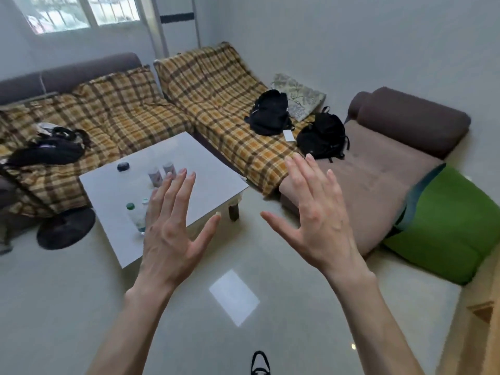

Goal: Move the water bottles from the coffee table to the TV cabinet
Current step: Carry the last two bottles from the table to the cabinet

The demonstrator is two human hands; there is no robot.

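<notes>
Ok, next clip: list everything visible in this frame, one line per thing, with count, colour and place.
coffee table: one, white, left of centre
water bottles: two, clear with green caps, near table edge, one partly hidden by left hand
clear cups: two, mid-table
small dark object: one, far side of table
sofa: brown, L-shaped, yellow plaid cover
backpacks: two, black, on sofa
dark bag: one, sofa's left end
patterned cushion: one, behind backpacks
green cushion: one, right, on the floor
hands: left hand, right hand, both open, empty, raised
</notes>
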